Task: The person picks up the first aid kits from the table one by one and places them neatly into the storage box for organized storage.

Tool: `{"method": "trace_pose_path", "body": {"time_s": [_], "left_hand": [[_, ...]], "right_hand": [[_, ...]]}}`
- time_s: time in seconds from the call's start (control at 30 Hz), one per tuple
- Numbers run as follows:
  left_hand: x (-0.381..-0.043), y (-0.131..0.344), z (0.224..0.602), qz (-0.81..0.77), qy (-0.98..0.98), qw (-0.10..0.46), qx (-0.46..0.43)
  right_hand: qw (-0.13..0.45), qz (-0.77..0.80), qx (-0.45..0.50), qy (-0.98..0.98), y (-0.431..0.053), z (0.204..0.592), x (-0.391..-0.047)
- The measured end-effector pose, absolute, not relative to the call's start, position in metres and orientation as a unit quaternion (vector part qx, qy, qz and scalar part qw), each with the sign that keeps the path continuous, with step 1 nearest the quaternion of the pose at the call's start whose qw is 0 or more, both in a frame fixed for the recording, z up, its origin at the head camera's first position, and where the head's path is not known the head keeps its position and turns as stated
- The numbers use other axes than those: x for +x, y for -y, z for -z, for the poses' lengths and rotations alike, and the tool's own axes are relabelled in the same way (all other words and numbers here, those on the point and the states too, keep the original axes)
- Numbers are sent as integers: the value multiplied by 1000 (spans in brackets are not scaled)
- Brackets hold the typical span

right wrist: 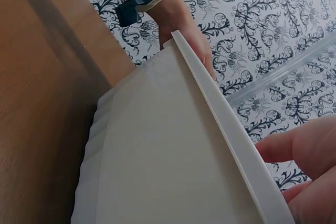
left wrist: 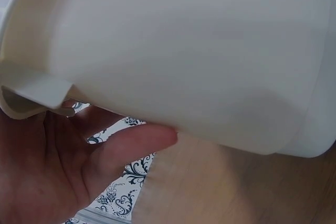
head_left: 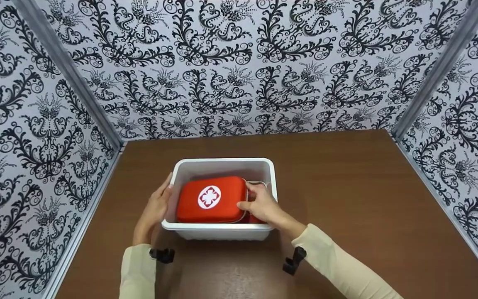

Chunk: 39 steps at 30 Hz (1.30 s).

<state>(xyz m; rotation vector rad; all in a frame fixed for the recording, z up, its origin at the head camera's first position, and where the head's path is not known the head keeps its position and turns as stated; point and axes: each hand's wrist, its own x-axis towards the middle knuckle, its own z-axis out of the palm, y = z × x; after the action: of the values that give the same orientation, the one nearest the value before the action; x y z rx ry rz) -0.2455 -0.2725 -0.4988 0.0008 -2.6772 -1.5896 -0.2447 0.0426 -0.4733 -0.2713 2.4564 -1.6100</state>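
A red first-aid case point(head_left: 222, 209) with a white emblem lies inside a white plastic bin point(head_left: 222, 231). My right hand point(head_left: 264, 203) grips the case's right end, with the thumb over its top. In the right wrist view part of that hand point(right wrist: 315, 156) appears above the bin's rim. My left hand point(head_left: 156, 207) rests along the outside of the bin's left wall. From the left wrist view, its straight thumb point(left wrist: 142, 137) touches the wall below the rim's lip. Another red thing point(head_left: 257, 219) shows under my right hand, mostly hidden.
The bin stands on a brown wooden table point(head_left: 347, 199). Patterned panels point(head_left: 230, 70) enclose the back and both sides, joined by grey corner posts point(head_left: 69, 74). Black wrist mounts point(head_left: 295, 259) sit on both cream sleeves.
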Motion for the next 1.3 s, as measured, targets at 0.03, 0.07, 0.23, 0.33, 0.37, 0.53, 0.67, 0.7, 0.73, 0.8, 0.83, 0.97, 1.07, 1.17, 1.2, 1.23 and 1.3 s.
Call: {"method": "trace_pose_path", "body": {"time_s": [0.03,0.07,0.23,0.33,0.37,0.53,0.67,0.7,0.73,0.8,0.83,0.97,1.07,1.17,1.2,1.23,1.3], "left_hand": [[-245,272,499,509,861,15,1],[-245,272,499,507,862,16,2],[-243,272,498,498,867,22,0],[-243,273,498,494,869,28,-4],[-242,274,498,493,870,31,-7],[-242,274,499,489,871,40,-13],[-241,274,499,485,873,45,-13],[-241,274,499,485,873,46,-14],[-241,274,499,485,873,46,-13],[-241,274,499,486,873,43,-11],[-241,274,499,488,872,40,-10],[-241,275,499,491,871,33,-4],[-241,275,499,496,868,30,-3],[-242,274,499,505,863,25,-4],[-242,274,499,507,861,23,-2],[-242,273,499,509,860,21,0],[-242,273,500,502,865,20,3]], "right_hand": [[90,534,-88,-836,-43,474,-244],[83,524,-88,-843,-43,474,-244],[69,494,-104,-860,-43,473,-242],[68,484,-119,-864,-42,472,-241],[68,478,-124,-867,-42,471,-241],[84,435,-134,-886,-41,469,-240],[111,405,-142,-897,-40,468,-240],[115,398,-145,-898,-40,468,-240],[119,392,-146,-900,-40,468,-240],[125,379,-150,-905,-40,468,-239],[127,373,-151,-907,-39,469,-239],[132,363,-151,-910,-38,470,-240],[133,364,-147,-910,-37,470,-240],[138,374,-140,-907,-38,470,-240],[138,378,-139,-905,-39,470,-239],[138,382,-138,-903,-39,470,-240],[134,387,-141,-901,-40,470,-240]]}}
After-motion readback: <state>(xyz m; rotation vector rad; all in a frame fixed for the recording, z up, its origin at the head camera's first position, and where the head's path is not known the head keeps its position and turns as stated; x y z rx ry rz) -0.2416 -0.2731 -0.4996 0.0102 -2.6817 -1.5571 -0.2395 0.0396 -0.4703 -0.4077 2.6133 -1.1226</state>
